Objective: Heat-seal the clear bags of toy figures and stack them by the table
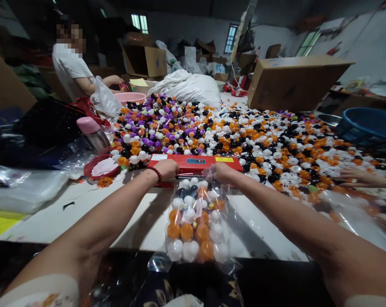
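Observation:
A clear plastic bag (pixel 197 215) packed with white, orange and black round pieces hangs between my arms, its top edge at the front of a red heat sealer (pixel 180 162). My left hand (pixel 166 169) is closed at the bag's top left corner, against the sealer. On the opposite side, my right hand (pixel 223 172) pinches the bag's top right corner. The fingertips of both hands are partly hidden. A dark red bead bracelet circles my left wrist.
A big heap of small coloured pieces (pixel 260 140) covers the table behind the sealer. To the left stand a pink-capped flask (pixel 95 134) and a red bowl (pixel 93 170) holding paper slips. Another person's hand (pixel 355 177) reaches in at right, near a blue basin (pixel 368 123). One person (pixel 70 72) works at far left.

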Demonstrator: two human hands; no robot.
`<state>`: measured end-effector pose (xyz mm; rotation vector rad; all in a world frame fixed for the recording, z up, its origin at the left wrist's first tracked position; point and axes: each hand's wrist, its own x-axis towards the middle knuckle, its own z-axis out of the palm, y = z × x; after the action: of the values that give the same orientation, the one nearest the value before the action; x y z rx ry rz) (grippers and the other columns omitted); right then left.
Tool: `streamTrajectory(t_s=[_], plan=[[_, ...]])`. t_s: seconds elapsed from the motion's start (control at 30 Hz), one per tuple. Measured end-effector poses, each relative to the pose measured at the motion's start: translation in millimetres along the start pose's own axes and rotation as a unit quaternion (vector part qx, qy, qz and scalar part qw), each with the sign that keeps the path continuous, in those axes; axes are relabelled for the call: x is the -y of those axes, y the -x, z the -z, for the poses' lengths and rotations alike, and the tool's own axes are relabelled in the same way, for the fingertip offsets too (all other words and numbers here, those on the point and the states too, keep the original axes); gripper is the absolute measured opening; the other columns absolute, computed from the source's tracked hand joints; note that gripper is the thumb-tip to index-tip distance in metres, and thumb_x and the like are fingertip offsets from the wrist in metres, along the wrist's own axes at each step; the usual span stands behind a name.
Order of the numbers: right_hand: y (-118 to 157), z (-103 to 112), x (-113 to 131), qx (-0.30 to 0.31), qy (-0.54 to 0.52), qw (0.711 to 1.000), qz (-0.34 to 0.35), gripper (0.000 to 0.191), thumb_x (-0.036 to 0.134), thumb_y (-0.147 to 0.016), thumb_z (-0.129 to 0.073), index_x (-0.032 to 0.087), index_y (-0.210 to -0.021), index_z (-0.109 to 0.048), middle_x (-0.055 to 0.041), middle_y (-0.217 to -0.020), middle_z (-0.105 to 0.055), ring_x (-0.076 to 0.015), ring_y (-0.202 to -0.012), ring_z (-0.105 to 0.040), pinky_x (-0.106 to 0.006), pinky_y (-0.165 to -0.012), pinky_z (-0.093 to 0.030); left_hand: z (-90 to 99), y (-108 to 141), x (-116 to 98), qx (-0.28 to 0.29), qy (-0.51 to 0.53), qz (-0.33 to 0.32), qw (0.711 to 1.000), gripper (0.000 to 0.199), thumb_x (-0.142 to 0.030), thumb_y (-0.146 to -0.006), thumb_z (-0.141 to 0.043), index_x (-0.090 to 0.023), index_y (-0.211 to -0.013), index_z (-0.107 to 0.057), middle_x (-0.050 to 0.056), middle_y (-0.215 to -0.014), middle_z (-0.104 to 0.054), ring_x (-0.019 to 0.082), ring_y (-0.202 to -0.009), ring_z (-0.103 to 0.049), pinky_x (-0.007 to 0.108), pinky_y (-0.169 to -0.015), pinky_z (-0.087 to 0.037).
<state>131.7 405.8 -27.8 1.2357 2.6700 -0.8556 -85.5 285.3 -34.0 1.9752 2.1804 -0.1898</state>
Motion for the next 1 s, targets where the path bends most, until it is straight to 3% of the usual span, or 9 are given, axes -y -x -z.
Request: streamTrajectory(t_s=[0.17, 0.33, 0.47, 0.63, 0.73, 0.83, 1.0], plan=[[0, -2, -4, -0.016, 0.037, 0.999, 0.023, 0.006, 0.017, -0.073, -0.076, 0.014, -0.078, -0.076, -0.0021, -0.066, -0.065, -0.0132, -0.06, -0.058, -0.019, -0.053, -0.038, 7.1, -2, 2, -0.011, -0.027, -0.037, 0.999, 0.023, -0.019, -0.08, -0.054, -0.016, -0.087, -0.076, 0.015, -0.088, -0.07, 0.026, -0.08, -0.062, 0.03, -0.067, -0.036], [-2, -2, -3, -0.018, 0.05, 0.998, 0.018, 0.007, 0.015, -0.074, -0.075, 0.014, -0.08, -0.076, -0.0022, -0.07, -0.067, -0.013, -0.064, -0.06, -0.018, -0.052, -0.035, 44.2, -10, -10, -0.054, -0.027, -0.037, 0.997, 0.021, -0.021, -0.082, -0.052, -0.017, -0.082, -0.073, 0.012, -0.083, -0.069, 0.023, -0.077, -0.059, 0.028, -0.066, -0.034], [-1, -3, -4, -0.026, 0.05, 0.998, 0.013, 0.007, 0.015, -0.074, -0.074, 0.014, -0.08, -0.075, -0.0024, -0.07, -0.067, -0.0132, -0.063, -0.059, -0.018, -0.052, -0.036, 62.9, -14, -16, -0.032, -0.005, -0.028, 0.999, 0.014, -0.019, -0.077, -0.055, -0.016, -0.073, -0.069, 0.007, -0.073, -0.064, 0.017, -0.068, -0.053, 0.027, -0.06, -0.029], [-2, -5, -8, -0.027, 0.038, 0.999, 0.009, 0.006, 0.015, -0.074, -0.072, 0.015, -0.079, -0.075, -0.0011, -0.066, -0.065, -0.0123, -0.058, -0.058, -0.018, -0.049, -0.036, 52.2, -17, -6, -0.059, 0.123, 0.039, 0.99, 0.012, -0.021, -0.077, -0.057, -0.017, -0.068, -0.064, 0.002, -0.062, -0.056, 0.014, -0.061, -0.046, 0.025, -0.058, -0.028], [-5, -4, -7, -0.015, 0.037, 0.999, 0.001, 0.007, 0.02, -0.073, -0.075, 0.015, -0.078, -0.075, -0.0004, -0.063, -0.063, -0.0115, -0.053, -0.056, -0.019, -0.047, -0.035, 44.9, -19, 1, -0.02, 0.155, 0.037, 0.987, 0.011, -0.029, -0.075, -0.063, -0.019, -0.073, -0.067, 0.002, -0.069, -0.062, 0.015, -0.065, -0.05, 0.022, -0.061, -0.032], [-8, -1, -3, -0.009, 0.054, 0.998, -0.001, 0.015, 0.026, -0.068, -0.082, 0.014, -0.074, -0.075, -0.0005, -0.06, -0.061, -0.0123, -0.054, -0.055, -0.019, -0.048, -0.035, 41.1, -15, 3, 0.024, 0.144, 0.045, 0.988, 0.021, -0.036, -0.061, -0.077, -0.02, -0.07, -0.067, 0.003, -0.07, -0.064, 0.018, -0.067, -0.052, 0.023, -0.063, -0.034], [-12, 1, -1, -0.011, 0.078, 0.997, -0.008, 0.02, 0.029, -0.065, -0.084, 0.013, -0.072, -0.075, -0.0011, -0.059, -0.06, -0.0142, -0.058, -0.056, -0.02, -0.051, -0.036, 32.4, -3, -4, 0.034, 0.179, 0.076, 0.98, 0.023, -0.015, -0.054, -0.074, -0.018, -0.041, -0.055, 0.002, -0.044, -0.047, 0.018, -0.058, -0.046, 0.027, -0.066, -0.034]])
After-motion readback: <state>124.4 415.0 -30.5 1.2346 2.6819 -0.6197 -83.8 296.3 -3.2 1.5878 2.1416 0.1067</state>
